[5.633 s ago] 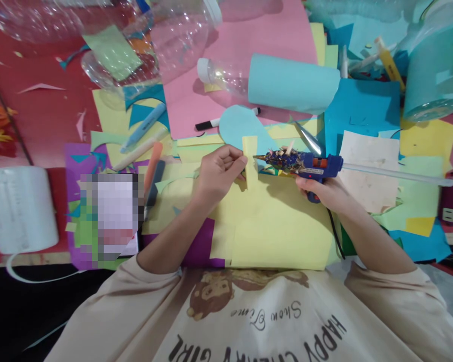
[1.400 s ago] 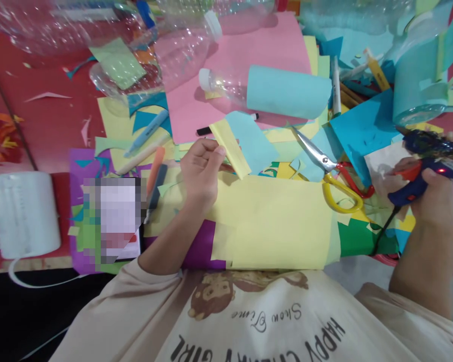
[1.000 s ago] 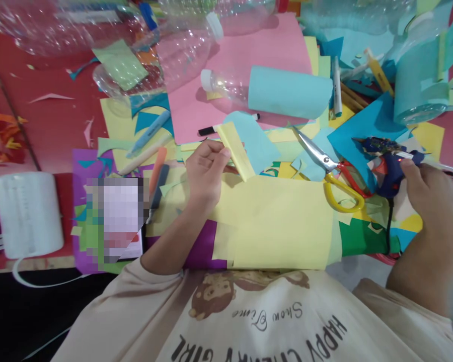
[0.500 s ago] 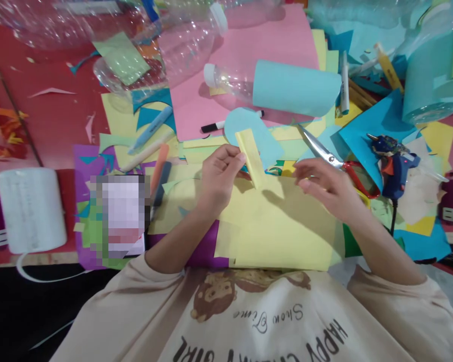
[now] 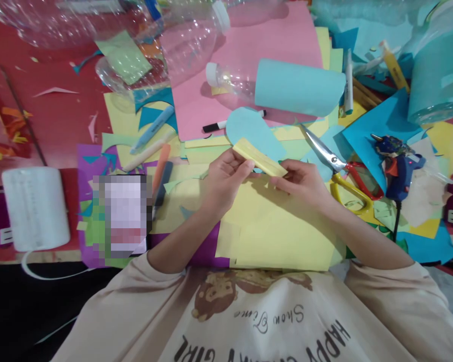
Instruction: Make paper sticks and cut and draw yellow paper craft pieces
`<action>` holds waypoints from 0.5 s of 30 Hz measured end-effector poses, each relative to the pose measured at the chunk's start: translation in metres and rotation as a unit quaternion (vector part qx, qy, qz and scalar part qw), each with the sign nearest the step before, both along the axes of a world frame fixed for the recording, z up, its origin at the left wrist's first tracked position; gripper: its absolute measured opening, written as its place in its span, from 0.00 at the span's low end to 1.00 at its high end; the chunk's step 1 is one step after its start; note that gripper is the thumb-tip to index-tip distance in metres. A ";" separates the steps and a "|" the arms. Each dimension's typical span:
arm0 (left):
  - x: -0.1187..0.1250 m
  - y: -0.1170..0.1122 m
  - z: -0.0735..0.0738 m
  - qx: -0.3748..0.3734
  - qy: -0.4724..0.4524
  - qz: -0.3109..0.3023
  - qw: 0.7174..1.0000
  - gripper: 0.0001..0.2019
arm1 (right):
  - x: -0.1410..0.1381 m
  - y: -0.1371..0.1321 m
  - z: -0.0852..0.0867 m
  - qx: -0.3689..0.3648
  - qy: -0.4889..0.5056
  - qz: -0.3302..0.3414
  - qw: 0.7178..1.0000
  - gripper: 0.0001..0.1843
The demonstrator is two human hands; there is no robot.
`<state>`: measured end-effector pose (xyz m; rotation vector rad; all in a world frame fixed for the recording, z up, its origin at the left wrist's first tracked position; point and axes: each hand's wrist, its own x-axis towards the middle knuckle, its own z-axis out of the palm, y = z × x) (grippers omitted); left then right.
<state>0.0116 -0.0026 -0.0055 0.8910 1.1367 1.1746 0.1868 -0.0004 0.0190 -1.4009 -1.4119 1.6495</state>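
A narrow folded strip of yellow paper [image 5: 262, 159] is held between my two hands, slanting down to the right. My left hand [image 5: 228, 178] pinches its left part between thumb and fingers. At the lower right end, my right hand [image 5: 300, 181] has its thumb and fingers closed on the strip. Beneath both hands lies a large yellow paper sheet [image 5: 283, 226]. Just beyond the strip is a light blue paper cutout [image 5: 251, 130], next to a black-capped marker [image 5: 213, 126]. Scissors [image 5: 335, 163] with red and yellow handles lie right of my right hand.
A bottle wrapped in light blue paper [image 5: 298, 88] lies on a pink sheet [image 5: 192, 110]. At the right are a blue glue gun [image 5: 402, 173] and another wrapped bottle [image 5: 434, 90]. Clear plastic bottles [image 5: 196, 45] fill the back. A white box-like object [image 5: 35, 208] stands left.
My right hand has moved left and taken hold of the strip's free end. The strip has turned from steep to a flatter slant. The scissors' yellow handle is now uncovered.
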 end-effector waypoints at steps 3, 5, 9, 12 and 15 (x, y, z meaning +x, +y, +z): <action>-0.001 0.000 -0.002 -0.004 0.020 -0.019 1.000 0.19 | 0.009 0.006 0.002 0.015 0.032 -0.034 0.999 0.17; -0.002 -0.001 -0.001 -0.014 0.030 -0.043 0.999 0.17 | 0.013 0.008 0.001 0.027 0.049 -0.052 0.997 0.19; -0.002 -0.001 0.003 -0.024 0.048 -0.049 0.997 0.16 | 0.013 0.007 -0.004 0.026 0.067 -0.050 0.996 0.20; -0.001 -0.001 0.005 -0.022 0.054 -0.045 0.997 0.16 | 0.011 0.005 -0.008 0.011 0.083 -0.043 0.996 0.19; 0.001 -0.001 0.006 -0.018 0.046 -0.040 0.998 0.17 | 0.010 0.004 -0.009 0.007 0.099 -0.055 0.994 0.17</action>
